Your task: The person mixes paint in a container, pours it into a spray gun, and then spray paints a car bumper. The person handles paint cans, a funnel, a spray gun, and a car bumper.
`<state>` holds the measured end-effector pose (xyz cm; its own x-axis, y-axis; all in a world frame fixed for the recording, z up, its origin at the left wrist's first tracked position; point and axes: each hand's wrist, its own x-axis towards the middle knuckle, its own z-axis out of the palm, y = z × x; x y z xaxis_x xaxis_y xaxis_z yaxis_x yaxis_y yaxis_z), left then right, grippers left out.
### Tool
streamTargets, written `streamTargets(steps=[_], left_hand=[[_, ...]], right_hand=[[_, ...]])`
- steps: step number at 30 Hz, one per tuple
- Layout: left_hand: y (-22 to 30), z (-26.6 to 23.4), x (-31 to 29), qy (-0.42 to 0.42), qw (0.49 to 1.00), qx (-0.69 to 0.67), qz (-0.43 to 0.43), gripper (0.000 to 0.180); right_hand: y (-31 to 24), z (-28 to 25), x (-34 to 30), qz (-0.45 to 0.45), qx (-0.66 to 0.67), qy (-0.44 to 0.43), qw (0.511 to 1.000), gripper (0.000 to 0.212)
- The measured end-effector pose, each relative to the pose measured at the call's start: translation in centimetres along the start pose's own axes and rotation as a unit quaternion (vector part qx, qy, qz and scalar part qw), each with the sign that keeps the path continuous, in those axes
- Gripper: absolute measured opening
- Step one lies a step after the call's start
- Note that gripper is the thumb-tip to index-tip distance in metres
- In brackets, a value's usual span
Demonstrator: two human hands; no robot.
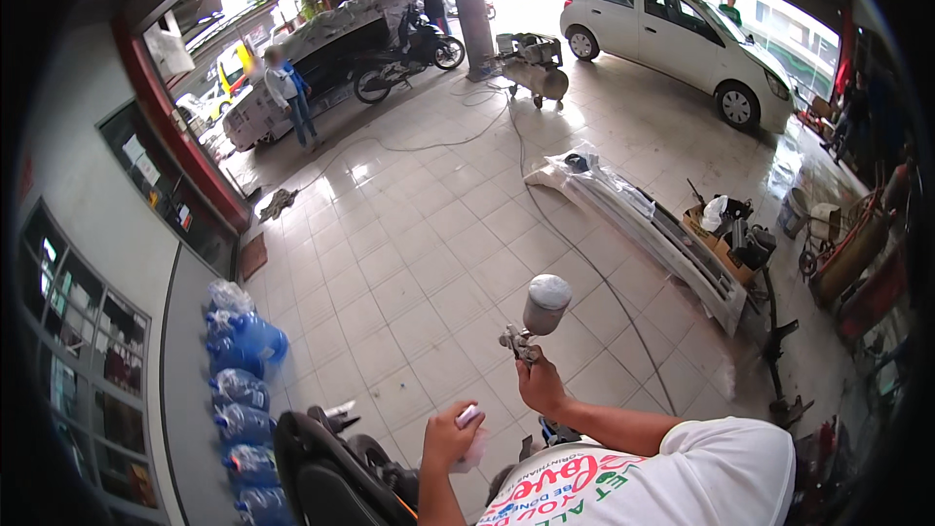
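My right hand point(542, 385) is closed round the grip of a paint spray gun point(519, 341), which it holds out over the tiled floor. On top of the gun sits a pale grey cup point(547, 304) with a whitish lid. Lower and to the left, my left hand point(449, 436) is wrapped round a small translucent bottle point(474, 448) with a whitish top, part of which the fingers hide. Beside that hand is the dark seat of a motorcycle point(326, 468).
Blue water jugs point(242, 388) line the left wall. A hose point(575, 244) crosses the tiles from an air compressor point(536, 78). Right of it lies a long wrapped car bumper point(643, 224). Farther off are a white car point(672, 34), another motorcycle point(409, 60) and a standing person point(292, 102).
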<state>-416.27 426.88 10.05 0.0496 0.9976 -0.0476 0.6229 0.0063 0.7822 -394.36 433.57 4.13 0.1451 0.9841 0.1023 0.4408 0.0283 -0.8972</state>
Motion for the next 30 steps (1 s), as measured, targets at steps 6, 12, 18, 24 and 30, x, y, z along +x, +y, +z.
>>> streamTargets(steps=[6, 12, 18, 24, 30], left_hand=[[-8.1, -4.0, 21.8, -0.098, 0.981, -0.157, -0.065, 0.034], [-38.7, -4.5, 31.0, -0.037, 0.893, -0.031, -0.447, 0.045], [-42.3, -8.9, 34.2, 0.03, 0.803, -0.165, -0.573, 0.043], [-48.7, -14.7, 45.6, 0.063, 0.78, -0.219, -0.583, 0.041], [-58.1, -23.7, 62.7, 0.026, 0.798, -0.225, -0.559, 0.039]], right_hand=[[1.3, 13.5, 13.7, -0.03, -0.024, -0.049, 0.998, 0.029], [-4.4, 26.3, 31.3, -0.02, 0.092, -0.131, 0.987, 0.022], [-11.3, 37.2, 49.6, -0.03, 0.101, -0.227, 0.968, 0.021], [-14.3, 47.8, 61.4, -0.007, 0.076, -0.232, 0.97, 0.02], [-15.1, 61.3, 75.1, 0.014, 0.051, -0.185, 0.981, 0.021]])
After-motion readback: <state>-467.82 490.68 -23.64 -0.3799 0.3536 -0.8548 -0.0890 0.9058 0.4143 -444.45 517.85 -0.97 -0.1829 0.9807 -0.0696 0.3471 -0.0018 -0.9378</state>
